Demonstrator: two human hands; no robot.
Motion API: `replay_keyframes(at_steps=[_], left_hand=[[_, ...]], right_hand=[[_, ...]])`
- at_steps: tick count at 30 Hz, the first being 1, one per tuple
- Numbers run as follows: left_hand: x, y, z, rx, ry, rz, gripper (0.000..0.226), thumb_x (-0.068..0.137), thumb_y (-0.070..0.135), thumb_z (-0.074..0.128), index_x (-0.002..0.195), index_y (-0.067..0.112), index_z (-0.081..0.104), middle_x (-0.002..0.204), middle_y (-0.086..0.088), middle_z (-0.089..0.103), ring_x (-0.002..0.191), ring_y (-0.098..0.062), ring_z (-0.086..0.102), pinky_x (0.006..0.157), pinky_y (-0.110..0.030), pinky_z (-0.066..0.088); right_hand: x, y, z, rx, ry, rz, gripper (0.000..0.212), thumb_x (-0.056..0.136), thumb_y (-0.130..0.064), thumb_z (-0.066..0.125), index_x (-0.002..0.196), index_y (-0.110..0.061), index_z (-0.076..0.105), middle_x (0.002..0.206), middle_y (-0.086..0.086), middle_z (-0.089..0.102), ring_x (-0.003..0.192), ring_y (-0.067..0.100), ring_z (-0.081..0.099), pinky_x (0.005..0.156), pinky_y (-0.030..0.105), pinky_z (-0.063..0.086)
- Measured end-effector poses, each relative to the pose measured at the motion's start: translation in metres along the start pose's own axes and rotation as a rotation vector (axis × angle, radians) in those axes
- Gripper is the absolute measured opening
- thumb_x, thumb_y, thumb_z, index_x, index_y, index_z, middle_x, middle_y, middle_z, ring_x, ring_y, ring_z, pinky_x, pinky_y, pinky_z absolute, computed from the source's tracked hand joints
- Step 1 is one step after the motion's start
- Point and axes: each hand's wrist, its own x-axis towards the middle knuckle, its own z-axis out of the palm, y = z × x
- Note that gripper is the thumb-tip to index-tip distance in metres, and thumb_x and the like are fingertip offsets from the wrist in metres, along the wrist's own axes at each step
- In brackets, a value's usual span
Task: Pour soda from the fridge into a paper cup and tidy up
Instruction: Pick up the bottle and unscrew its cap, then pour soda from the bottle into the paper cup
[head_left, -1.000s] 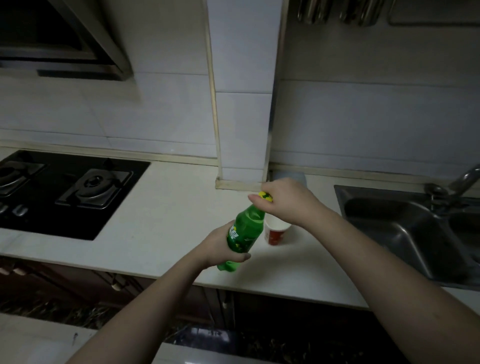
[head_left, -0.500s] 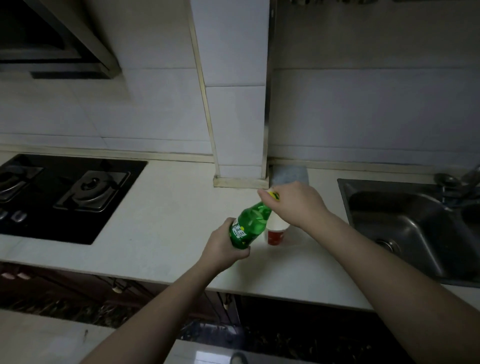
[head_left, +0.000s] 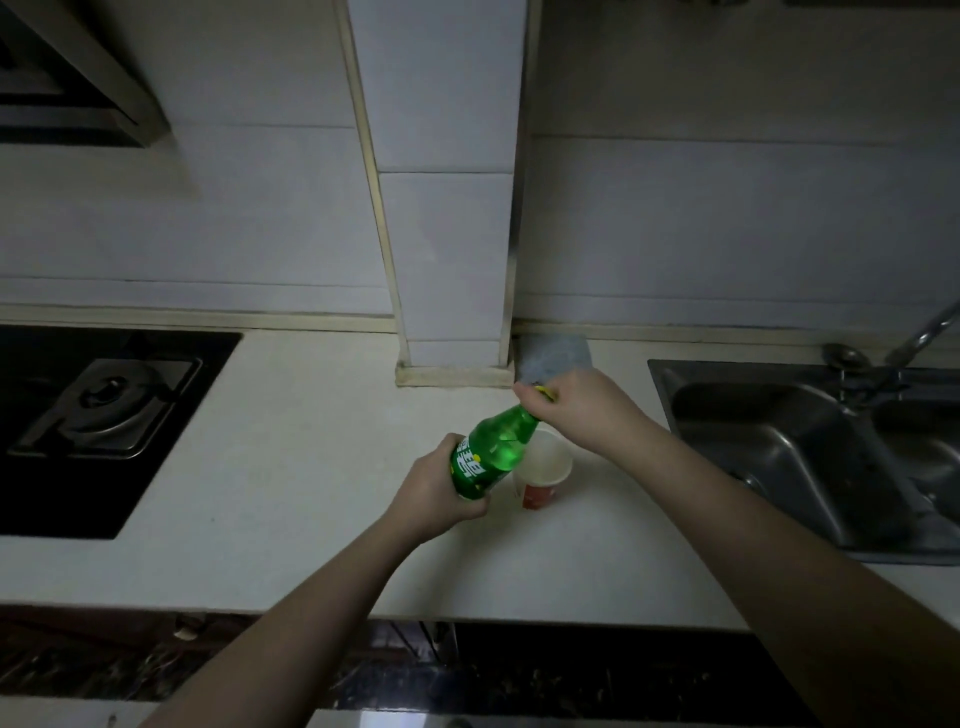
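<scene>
A green soda bottle (head_left: 491, 452) is held tilted over the white counter (head_left: 311, 441), neck pointing up and to the right. My left hand (head_left: 434, 491) grips its lower body. My right hand (head_left: 576, 408) pinches the yellow cap (head_left: 545, 392) at the bottle's mouth, mostly hiding it. A paper cup (head_left: 545, 470), white inside with a red base, stands upright on the counter just right of the bottle and under my right wrist. The cup looks empty.
A black gas hob (head_left: 98, 415) fills the counter's left side. A steel sink (head_left: 810, 447) with a tap (head_left: 924, 332) lies at the right. A tiled pillar (head_left: 447, 234) stands behind the bottle, with a pale blue cloth (head_left: 556, 356) beside its foot.
The bottle has tipped further toward the horizontal while both hands keep their hold. The view has dropped and shifted, so the cup's open mouth now shows.
</scene>
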Motion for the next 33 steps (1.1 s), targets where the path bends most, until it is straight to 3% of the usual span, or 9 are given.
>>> replay_keyframes(at_steps=[3,6,9,12,17,22,25,28,33], left_hand=[[0.01,-0.006,-0.004,0.013,-0.071,0.014,0.058,0.06,0.027,0.083,0.11,0.026,0.053,0.092,0.009,0.067,0.079,-0.012,0.064,0.061,-0.027,0.053],[0.015,-0.014,-0.003,0.034,-0.108,0.01,0.061,0.059,0.028,0.084,0.112,0.024,0.055,0.096,0.007,0.068,0.086,-0.012,0.065,0.074,-0.031,0.054],[0.017,-0.017,0.001,0.043,-0.093,-0.015,0.058,0.059,0.026,0.085,0.11,0.026,0.055,0.094,0.008,0.068,0.084,-0.011,0.064,0.071,-0.026,0.053],[0.017,-0.016,0.006,0.04,-0.07,-0.045,0.058,0.059,0.026,0.084,0.109,0.027,0.055,0.092,0.01,0.066,0.081,-0.008,0.063,0.064,-0.013,0.047],[0.017,-0.016,0.013,0.043,-0.05,-0.09,0.057,0.059,0.027,0.084,0.107,0.028,0.054,0.091,0.011,0.066,0.08,-0.004,0.063,0.063,-0.012,0.047],[0.015,-0.018,0.017,0.057,-0.047,-0.132,0.057,0.058,0.028,0.085,0.107,0.029,0.055,0.09,0.012,0.066,0.08,0.001,0.063,0.064,-0.013,0.048],[0.013,-0.02,0.018,0.081,-0.057,-0.155,0.056,0.058,0.028,0.085,0.105,0.028,0.055,0.089,0.011,0.066,0.077,-0.001,0.063,0.061,-0.011,0.045],[0.012,-0.022,0.018,0.118,-0.066,-0.171,0.055,0.058,0.027,0.085,0.103,0.029,0.053,0.088,0.011,0.065,0.076,-0.005,0.062,0.059,-0.009,0.04],[0.009,-0.025,0.02,0.182,-0.078,-0.205,0.06,0.058,0.028,0.085,0.11,0.025,0.055,0.091,0.009,0.065,0.08,-0.011,0.063,0.063,-0.015,0.044]], right_hand=[[0.001,0.002,-0.01,0.014,-0.074,-0.178,0.039,0.093,-0.049,0.049,0.063,-0.025,0.04,0.064,-0.003,0.045,0.062,0.017,0.045,0.056,0.034,0.03],[0.012,0.015,-0.02,-0.004,-0.207,-0.302,0.017,0.092,-0.041,0.057,0.09,-0.025,0.053,0.089,-0.005,0.047,0.075,0.012,0.046,0.066,0.027,0.035],[0.02,0.028,-0.022,-0.003,-0.261,-0.313,0.03,0.089,-0.029,0.064,0.118,-0.025,0.054,0.108,-0.004,0.049,0.082,0.01,0.05,0.075,0.028,0.043],[0.022,0.034,-0.015,0.111,-0.238,-0.362,0.03,0.087,-0.025,0.067,0.114,-0.029,0.056,0.109,-0.006,0.052,0.089,0.008,0.055,0.081,0.026,0.047],[0.029,0.037,0.012,0.322,-0.102,-0.415,0.009,0.089,-0.032,0.064,0.094,-0.026,0.067,0.099,-0.007,0.057,0.091,0.009,0.056,0.085,0.034,0.047],[0.035,0.047,0.022,0.301,-0.051,-0.328,0.035,0.089,-0.045,0.059,0.118,-0.026,0.058,0.109,-0.006,0.058,0.093,0.005,0.053,0.081,0.028,0.045],[0.043,0.058,0.022,0.133,-0.116,-0.223,0.042,0.081,-0.063,0.056,0.099,-0.025,0.058,0.087,-0.007,0.059,0.081,0.011,0.055,0.071,0.032,0.046],[0.046,0.065,0.026,0.134,-0.133,-0.298,0.033,0.082,-0.054,0.064,0.09,-0.022,0.06,0.077,-0.006,0.056,0.074,0.013,0.052,0.068,0.033,0.045],[0.041,0.083,0.032,0.302,-0.178,-0.377,0.028,0.082,-0.022,0.072,0.109,-0.024,0.062,0.099,-0.007,0.051,0.084,0.008,0.054,0.078,0.021,0.043]])
